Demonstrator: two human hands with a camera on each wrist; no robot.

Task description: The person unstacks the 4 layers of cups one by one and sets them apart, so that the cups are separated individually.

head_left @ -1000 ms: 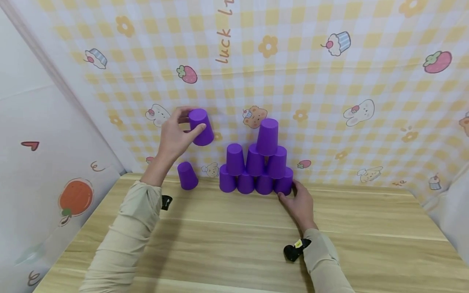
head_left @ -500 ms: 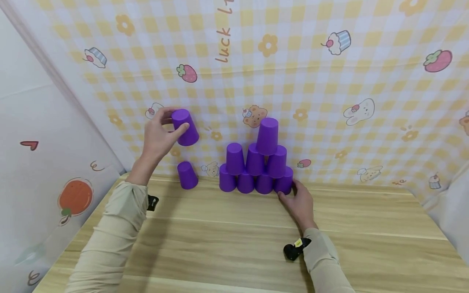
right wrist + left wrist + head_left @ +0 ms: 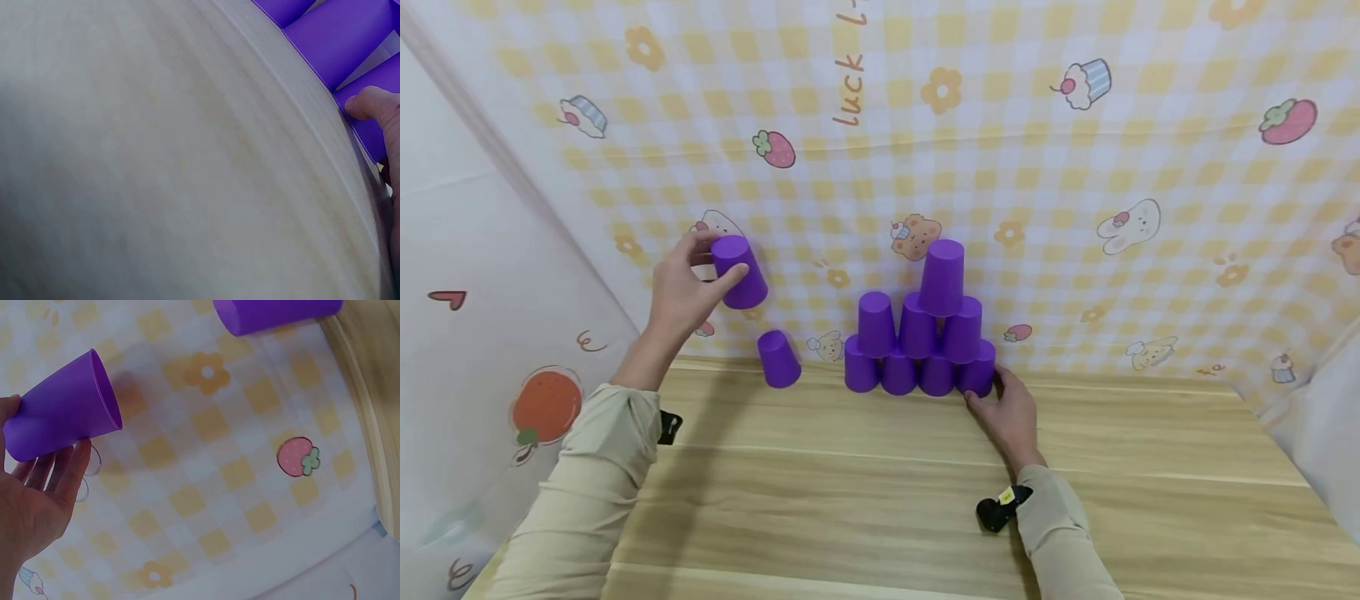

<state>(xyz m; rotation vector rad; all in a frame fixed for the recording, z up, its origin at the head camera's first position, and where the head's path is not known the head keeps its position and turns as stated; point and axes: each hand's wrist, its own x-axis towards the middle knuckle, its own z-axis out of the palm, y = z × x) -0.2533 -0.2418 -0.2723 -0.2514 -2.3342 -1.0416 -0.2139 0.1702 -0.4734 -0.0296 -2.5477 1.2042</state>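
Observation:
My left hand (image 3: 683, 283) grips a purple cup (image 3: 743, 279) in the air, mouth down and slightly tilted. Thumb and fingers lie on opposite sides of it; the left wrist view shows this cup (image 3: 65, 412) with its rim away from the palm. Below it, a single purple cup (image 3: 779, 360) stands upside down on the table. To the right rises a stack of upside-down purple cups: several at the bottom, three in the middle, one top cup (image 3: 942, 277). My right hand (image 3: 1009, 417) holds the rightmost bottom cup (image 3: 975, 371), thumb in front; its other fingers are partly hidden.
The wooden table (image 3: 820, 500) runs back to a checked yellow-and-white cloth (image 3: 1045, 183) hanging close behind the cups. A white printed sheet (image 3: 482, 267) hangs at the left. Black wrist cameras (image 3: 1000, 510) sit on both wrists.
My left hand has carried its cup leftward and slightly down, away from the stack and past the single cup. The right hand and the stack stay in place; the head view shifts slightly.

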